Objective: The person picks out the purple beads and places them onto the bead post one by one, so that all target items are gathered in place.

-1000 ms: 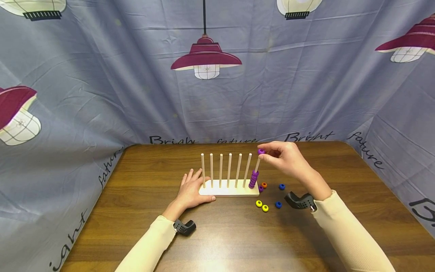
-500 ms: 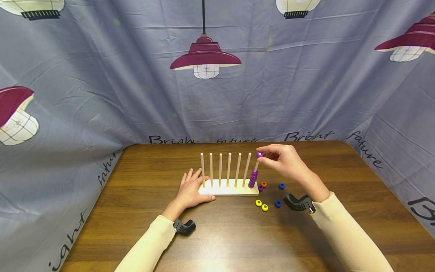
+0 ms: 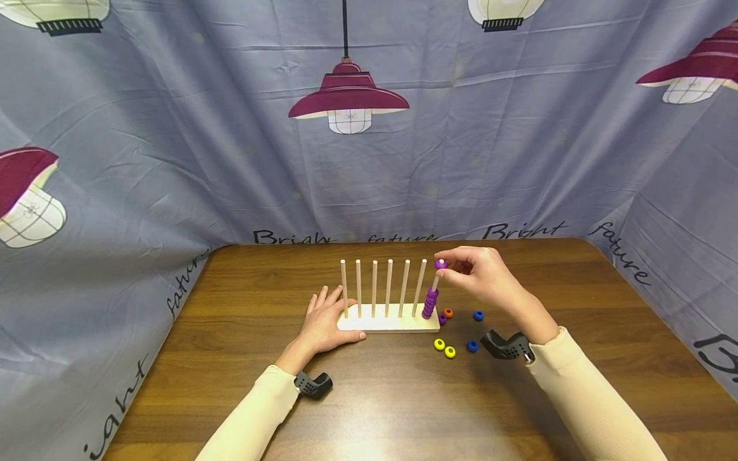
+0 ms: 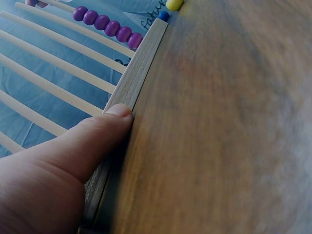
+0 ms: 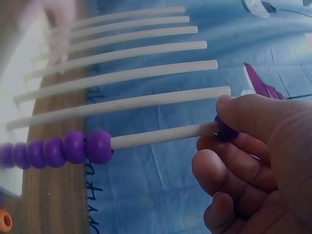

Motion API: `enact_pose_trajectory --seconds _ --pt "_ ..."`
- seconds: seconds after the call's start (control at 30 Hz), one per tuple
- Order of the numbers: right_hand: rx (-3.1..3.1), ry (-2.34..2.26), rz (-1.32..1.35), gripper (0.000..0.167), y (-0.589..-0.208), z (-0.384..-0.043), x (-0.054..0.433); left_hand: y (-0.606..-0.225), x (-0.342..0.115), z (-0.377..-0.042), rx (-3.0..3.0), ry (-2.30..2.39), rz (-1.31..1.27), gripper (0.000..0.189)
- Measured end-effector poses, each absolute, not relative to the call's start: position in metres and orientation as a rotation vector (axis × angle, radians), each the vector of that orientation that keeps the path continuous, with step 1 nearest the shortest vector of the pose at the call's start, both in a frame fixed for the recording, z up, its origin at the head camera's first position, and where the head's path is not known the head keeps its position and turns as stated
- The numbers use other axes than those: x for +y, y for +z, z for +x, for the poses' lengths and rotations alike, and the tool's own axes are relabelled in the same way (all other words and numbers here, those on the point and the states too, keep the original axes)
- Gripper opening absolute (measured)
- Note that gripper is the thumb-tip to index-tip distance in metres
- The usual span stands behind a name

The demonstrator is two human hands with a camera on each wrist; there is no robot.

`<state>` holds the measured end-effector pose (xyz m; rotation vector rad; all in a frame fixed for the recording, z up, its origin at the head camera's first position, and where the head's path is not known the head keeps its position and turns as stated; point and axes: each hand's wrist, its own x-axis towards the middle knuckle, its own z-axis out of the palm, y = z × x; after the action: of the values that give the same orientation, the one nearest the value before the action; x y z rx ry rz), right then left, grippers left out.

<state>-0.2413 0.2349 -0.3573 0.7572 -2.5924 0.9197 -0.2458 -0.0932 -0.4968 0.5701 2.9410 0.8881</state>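
A pale wooden rack of upright pegs (image 3: 389,325) stands on the table, several purple beads (image 3: 430,303) stacked low on its rightmost peg. At the rack's left end my left hand (image 3: 324,323) holds the base, thumb (image 4: 109,122) along the front edge and index finger behind; the other fingers spread on the table. My right hand (image 3: 481,272) pinches one purple bead (image 3: 441,264) between thumb and fingertips at the top of that rightmost peg. The peg's tip shows through the bead's hole. In the right wrist view, bare peg separates this bead (image 5: 226,128) from the stack (image 5: 73,147).
Beside the rack's right end lie a loose purple bead (image 3: 442,319) and an orange bead (image 3: 448,313). Two yellow beads (image 3: 444,348) sit nearer the front, with two blue beads (image 3: 473,346) farther right. A patterned curtain (image 3: 369,179) hangs behind the wooden table (image 3: 242,371).
My right hand has come slightly down and left, bringing the purple bead from above the rightmost peg onto its tip. The left hand and rack stay in place.
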Motion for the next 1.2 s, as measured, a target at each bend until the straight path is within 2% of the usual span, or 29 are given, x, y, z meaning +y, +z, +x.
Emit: enact_pose_trajectory --seconds 0.77,1.2 --pt "-2.572 0.889 0.760 0.028 -0.363 -0.239 0.239 -0.498 -0.093 -0.246 2.955 0.888 0.579 0.074" --pt "-2.609 0.908 0.705 0.025 -0.383 -0.234 0.251 -0.496 -0.093 -0.245 2.953 0.891 0.581 0.074"
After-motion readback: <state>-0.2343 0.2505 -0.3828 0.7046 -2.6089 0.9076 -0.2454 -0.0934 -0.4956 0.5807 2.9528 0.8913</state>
